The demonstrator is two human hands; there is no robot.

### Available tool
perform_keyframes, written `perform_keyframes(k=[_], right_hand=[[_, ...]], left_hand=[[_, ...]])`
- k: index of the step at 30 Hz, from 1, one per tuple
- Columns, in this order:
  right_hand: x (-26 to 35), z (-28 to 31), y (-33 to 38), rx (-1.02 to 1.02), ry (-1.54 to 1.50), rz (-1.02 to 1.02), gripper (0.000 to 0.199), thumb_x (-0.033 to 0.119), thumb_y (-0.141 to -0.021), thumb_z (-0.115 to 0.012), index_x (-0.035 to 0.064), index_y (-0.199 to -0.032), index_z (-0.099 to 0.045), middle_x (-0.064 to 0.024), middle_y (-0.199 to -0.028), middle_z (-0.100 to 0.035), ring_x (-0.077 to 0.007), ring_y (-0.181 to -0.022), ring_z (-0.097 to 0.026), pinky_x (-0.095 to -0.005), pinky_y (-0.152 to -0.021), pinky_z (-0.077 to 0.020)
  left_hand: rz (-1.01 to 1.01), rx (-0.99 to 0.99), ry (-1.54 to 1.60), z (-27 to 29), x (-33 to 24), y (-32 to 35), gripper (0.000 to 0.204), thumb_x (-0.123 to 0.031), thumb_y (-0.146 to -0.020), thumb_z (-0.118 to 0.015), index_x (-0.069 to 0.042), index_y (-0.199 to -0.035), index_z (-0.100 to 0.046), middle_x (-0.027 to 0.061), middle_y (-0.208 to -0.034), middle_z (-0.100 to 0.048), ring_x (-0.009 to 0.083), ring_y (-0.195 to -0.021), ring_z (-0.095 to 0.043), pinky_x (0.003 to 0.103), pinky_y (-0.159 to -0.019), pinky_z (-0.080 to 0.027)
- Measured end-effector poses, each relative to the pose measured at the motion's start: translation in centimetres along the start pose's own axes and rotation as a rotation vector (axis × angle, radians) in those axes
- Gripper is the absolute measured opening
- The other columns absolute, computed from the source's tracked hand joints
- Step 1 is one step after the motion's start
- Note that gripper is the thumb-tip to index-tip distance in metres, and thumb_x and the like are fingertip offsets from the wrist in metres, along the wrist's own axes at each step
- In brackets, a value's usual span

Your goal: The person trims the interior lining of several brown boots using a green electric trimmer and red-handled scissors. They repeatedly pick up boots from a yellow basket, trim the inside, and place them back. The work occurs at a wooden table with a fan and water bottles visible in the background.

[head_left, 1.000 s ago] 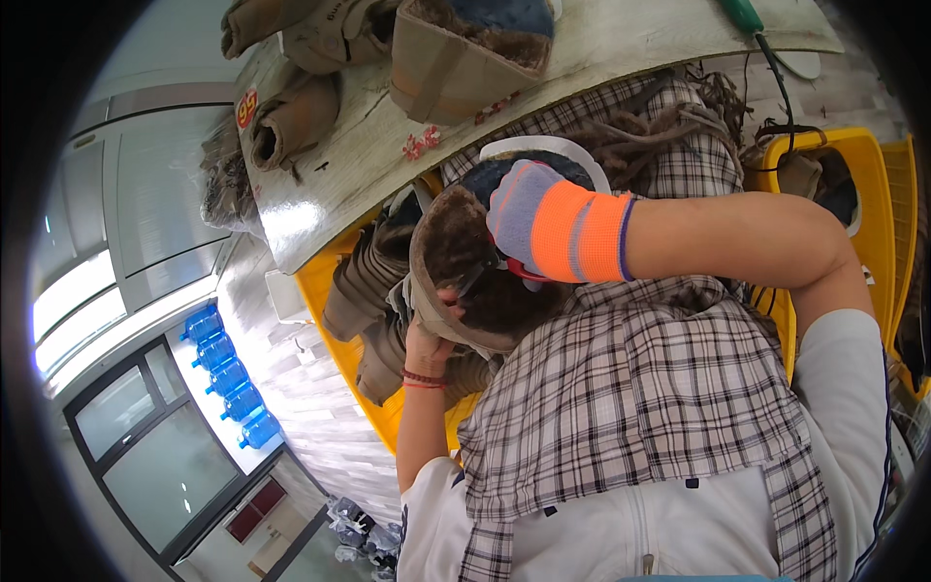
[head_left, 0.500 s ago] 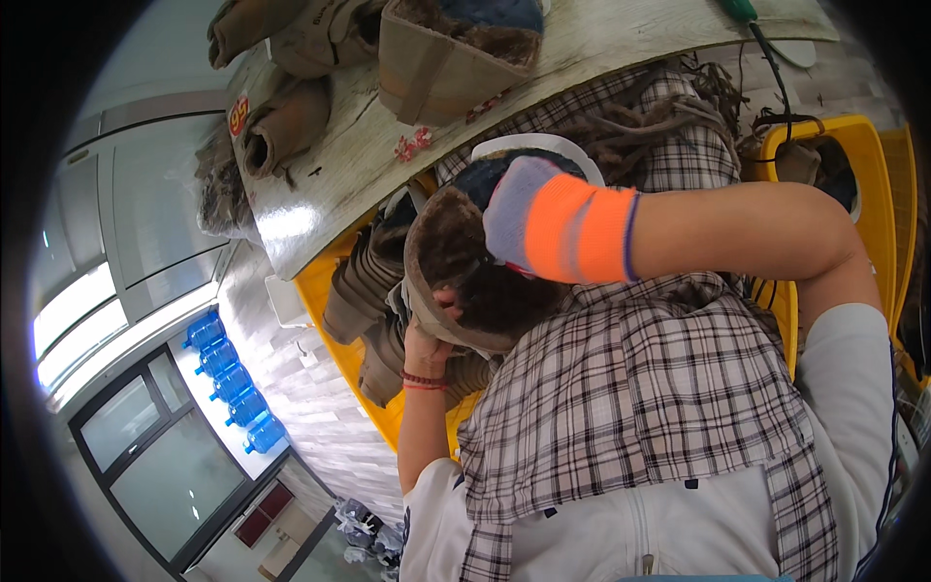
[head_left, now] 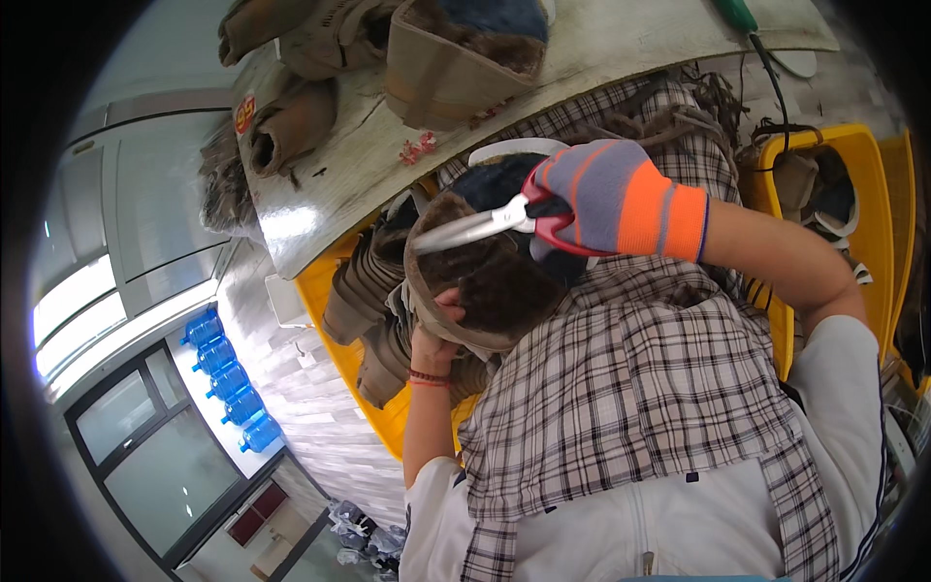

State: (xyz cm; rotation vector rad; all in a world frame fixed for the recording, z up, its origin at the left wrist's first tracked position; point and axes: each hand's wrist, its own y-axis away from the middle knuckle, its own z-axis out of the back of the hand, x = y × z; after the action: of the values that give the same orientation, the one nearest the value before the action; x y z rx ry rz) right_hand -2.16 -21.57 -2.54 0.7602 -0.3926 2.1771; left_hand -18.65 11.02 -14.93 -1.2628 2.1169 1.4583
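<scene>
On my lap lies a fur-lined boot upper [head_left: 509, 296], tan outside with brown fleece and dark blue fabric inside and a white edge at the far end. My bare left hand [head_left: 438, 335] grips its near-left wall, fingers curled over the rim onto the fleece. In my right hand [head_left: 611, 199], covered by a grey and orange knit glove, are red-handled scissors [head_left: 480, 228]. Their blurred blades point left over the upper's opening; whether they touch the fleece I cannot tell.
A whitish worktable [head_left: 320, 209] ahead carries more tan uppers [head_left: 465, 63] and a green-handled tool [head_left: 737, 15] with a cord. Stacked uppers [head_left: 354, 291] fill a yellow crate [head_left: 330, 267] at left. Another yellow crate [head_left: 868, 184] stands right. Blue water bottles [head_left: 228, 380] line the far-left wall.
My right hand has come up and to the right, out of the upper's opening, bringing the scissors into view. My left hand keeps its hold on the upper.
</scene>
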Motion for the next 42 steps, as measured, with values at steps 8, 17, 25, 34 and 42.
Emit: perform_keyframes(k=[8, 17, 25, 34, 42], right_hand=[[-5.3, -2.2, -3.2, -0.619, -0.485, -0.254, 0.029, 0.002, -0.079, -0.065, 0.0001, -0.106, -0.054, -0.0070, -0.089, -0.059, -0.0104, -0.076, -0.054, -0.0257, -0.070, -0.0489], [-4.2, -1.5, -9.8, -0.547, -0.399, -0.128, 0.022, 0.012, -0.080, -0.065, 0.0023, -0.098, -0.057, -0.0085, -0.081, -0.062, -0.0169, -0.072, -0.060, -0.0287, -0.066, -0.0483], [-4.6, 13.9, 3.9, -1.034, -0.105, -0.266, 0.033, 0.005, -0.075, -0.070, -0.0033, -0.104, -0.055, -0.0058, -0.081, -0.058, -0.0121, -0.070, -0.052, -0.0254, -0.064, -0.0461], [1.6, 13.9, 8.4, -0.987, -0.206, -0.313, 0.029, 0.002, -0.075, -0.066, -0.0044, -0.101, -0.054, -0.0091, -0.085, -0.057, -0.0127, -0.074, -0.053, -0.0239, -0.069, -0.0451], [8.5, 4.5, 2.6, -0.301, -0.745, -0.163, 0.026, 0.004, -0.077, -0.065, 0.0009, -0.101, -0.056, -0.0095, -0.090, -0.063, -0.0157, -0.078, -0.062, -0.0253, -0.068, -0.0490]], left_hand=[[-0.433, -0.295, -0.113, 1.1, -6.1, 9.1, 0.047, -0.021, -0.089, -0.048, 0.000, -0.130, -0.041, 0.0119, -0.126, -0.050, 0.0250, -0.115, -0.049, 0.036, -0.095, -0.042], [-0.862, -0.623, -1.035, -8.8, -17.4, 10.7, 0.024, 0.003, -0.074, -0.053, 0.004, -0.096, -0.061, 0.0056, -0.088, -0.059, 0.0136, -0.081, -0.054, 0.025, -0.067, -0.043], [-1.195, -0.288, -1.474, -22.3, -18.0, -2.1, 0.024, -0.001, -0.071, -0.053, 0.000, -0.093, -0.062, 0.0130, -0.079, -0.052, 0.0287, -0.071, -0.054, 0.036, -0.062, -0.043], [-1.154, -0.022, -1.090, -29.4, -16.2, -11.2, 0.024, -0.007, -0.085, -0.052, -0.002, -0.107, -0.059, 0.0103, -0.092, -0.056, 0.0241, -0.085, -0.055, 0.035, -0.077, -0.045], [-0.161, 0.411, 0.349, -15.2, -8.0, -3.9, 0.044, -0.010, -0.090, -0.047, -0.002, -0.133, -0.039, 0.0111, -0.131, -0.048, 0.0220, -0.116, -0.049, 0.033, -0.096, -0.041]])
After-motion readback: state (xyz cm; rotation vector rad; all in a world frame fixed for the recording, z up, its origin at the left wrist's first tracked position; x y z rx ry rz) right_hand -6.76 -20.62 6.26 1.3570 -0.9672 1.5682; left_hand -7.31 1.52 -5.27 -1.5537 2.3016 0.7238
